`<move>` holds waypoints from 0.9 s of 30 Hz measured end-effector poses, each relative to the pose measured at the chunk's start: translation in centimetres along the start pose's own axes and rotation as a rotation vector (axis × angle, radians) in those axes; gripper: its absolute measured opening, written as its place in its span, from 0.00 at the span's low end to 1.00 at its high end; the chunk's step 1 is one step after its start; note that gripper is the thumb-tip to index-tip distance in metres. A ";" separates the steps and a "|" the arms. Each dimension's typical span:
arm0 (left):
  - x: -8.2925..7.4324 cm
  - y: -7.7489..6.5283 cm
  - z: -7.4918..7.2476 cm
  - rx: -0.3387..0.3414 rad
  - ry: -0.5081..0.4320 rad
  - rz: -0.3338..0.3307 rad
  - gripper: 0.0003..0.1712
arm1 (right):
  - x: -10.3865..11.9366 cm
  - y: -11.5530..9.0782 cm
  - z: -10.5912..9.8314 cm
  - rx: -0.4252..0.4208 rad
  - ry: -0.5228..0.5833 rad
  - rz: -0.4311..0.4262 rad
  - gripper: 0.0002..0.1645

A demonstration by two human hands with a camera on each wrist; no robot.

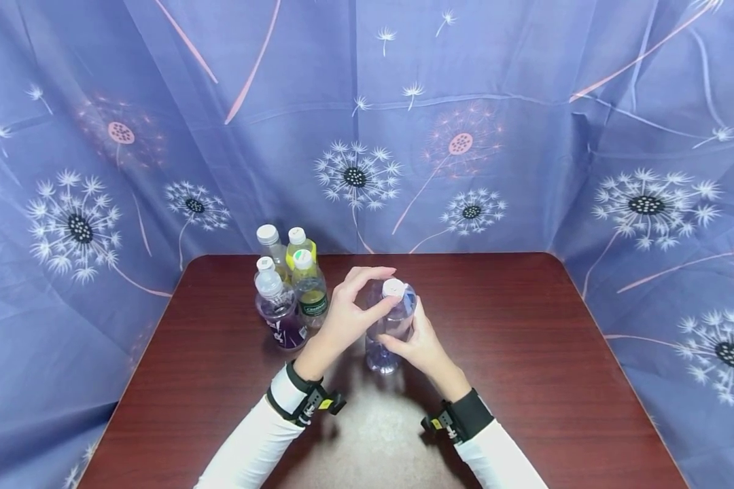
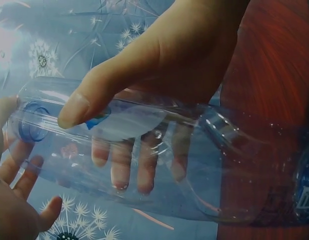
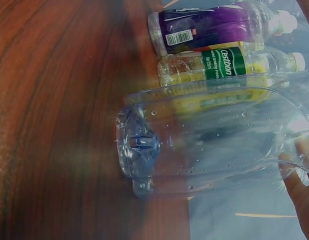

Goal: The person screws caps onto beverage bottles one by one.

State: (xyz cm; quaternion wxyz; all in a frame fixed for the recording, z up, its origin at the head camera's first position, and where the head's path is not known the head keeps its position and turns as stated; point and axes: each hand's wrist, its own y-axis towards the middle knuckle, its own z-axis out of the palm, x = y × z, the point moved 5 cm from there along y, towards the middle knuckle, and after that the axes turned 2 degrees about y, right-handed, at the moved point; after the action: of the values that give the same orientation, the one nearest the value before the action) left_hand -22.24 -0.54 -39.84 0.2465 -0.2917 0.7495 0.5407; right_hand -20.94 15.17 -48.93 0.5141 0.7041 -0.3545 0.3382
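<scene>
A large clear bluish plastic bottle [image 1: 382, 353] with a white cap [image 1: 393, 288] stands upright on the table. My left hand [image 1: 350, 302] comes in from the left at its top, thumb and fingertips about the cap. Lower down, my right hand [image 1: 425, 346] grips the bottle's body, thumb in front. In the left wrist view, the right hand [image 2: 164, 65] curls round the bottle, its fingers showing through the plastic, while the left hand [image 2: 19, 200] is near the bottle's top. Droplets cling to the bottle [image 3: 209, 145] in the right wrist view.
Several capped bottles cluster on the left: a purple-labelled one [image 1: 284, 322], a green-labelled one [image 1: 312, 299], a yellow-labelled one [image 1: 300, 246] and a clear one [image 1: 270, 248]. The dark red wooden table [image 1: 514, 326] backs onto a blue dandelion-print curtain [image 1: 404, 170].
</scene>
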 end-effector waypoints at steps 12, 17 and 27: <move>0.3 0.0 0.3 -0.005 -0.005 0.001 0.27 | 4.5 0.7 0.0 0.014 0.002 -0.067 0.47; 0.1 0.0 0.5 0.011 0.000 0.011 0.27 | 4.6 0.7 0.1 0.013 0.044 -0.070 0.48; 0.1 -0.1 0.4 -0.008 -0.024 -0.007 0.27 | 4.4 0.7 0.0 0.007 0.022 -0.043 0.50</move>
State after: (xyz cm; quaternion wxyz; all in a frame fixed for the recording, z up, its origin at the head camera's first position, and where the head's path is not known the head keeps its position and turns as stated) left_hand -22.24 -0.23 -40.10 0.2561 -0.2890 0.7434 0.5461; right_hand -19.29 14.31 -44.91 0.5227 0.7096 -0.3323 0.3359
